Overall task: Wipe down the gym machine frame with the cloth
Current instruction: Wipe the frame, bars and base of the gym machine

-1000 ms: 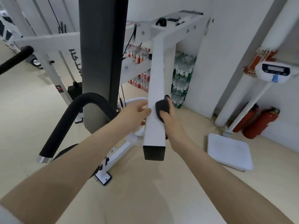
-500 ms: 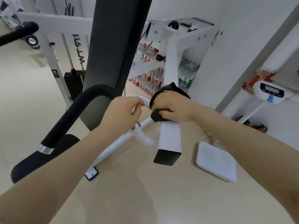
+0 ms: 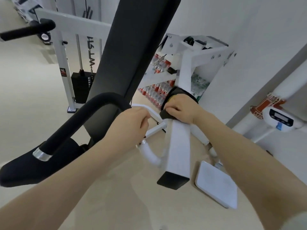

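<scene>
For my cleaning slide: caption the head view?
Right hand presses dark cloth on white frame beam; left hand fisted beside it.

Both bare forearms reach forward toward the white beam (image 3: pixel 180 140). The right hand (image 3: pixel 181 109) lies palm-down across the beam's top face, fingers curled in a closed grip on a dark cloth (image 3: pixel 167 103). Just left of the beam, the left hand (image 3: pixel 131 125) is loosely fisted, knuckles up.

White walls (image 3: pixel 249 22); pale beige floor (image 3: pixel 25 83); stacked drink bottles (image 3: pixel 154 92) against the far wall.
</scene>
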